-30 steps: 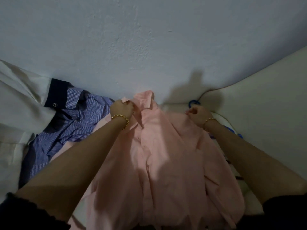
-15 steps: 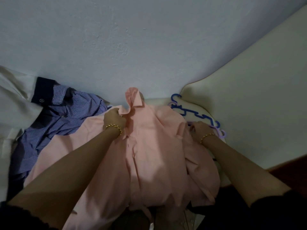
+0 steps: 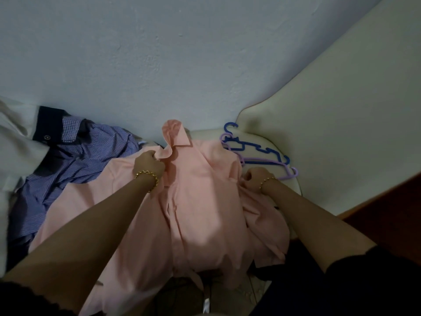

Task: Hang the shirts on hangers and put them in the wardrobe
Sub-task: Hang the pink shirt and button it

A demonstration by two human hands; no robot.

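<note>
The pink shirt [image 3: 200,201] is laid front up on a cream padded surface [image 3: 341,110], with its collar [image 3: 175,137] turned up towards a pale blue wall [image 3: 159,53]. The button placket is seen running down the middle, partly gaping, and the cloth is creased and bunched, most of all at the right sleeve, which is folded over on itself. The lower hem is lost in shadow at the near edge.

The cloth just left of the shirt's collar is gripped by the left hand [image 3: 149,164], whose fingers are curled tightly into it. The shirt's right shoulder edge is held by the right hand [image 3: 256,179], closed in a fist on the fabric. A gold bead bracelet [image 3: 147,174] is worn on each wrist.

To the left of the pink shirt, and partly overlapped by it, a blue striped shirt [image 3: 91,151] with dark cuffs is heaped. Further left of it a white garment [image 3: 18,137] is seen. Just right of the pink shirt's shoulder a blue hanger [image 3: 257,147] and a purple hanger [image 3: 268,160] are stacked together.
</note>
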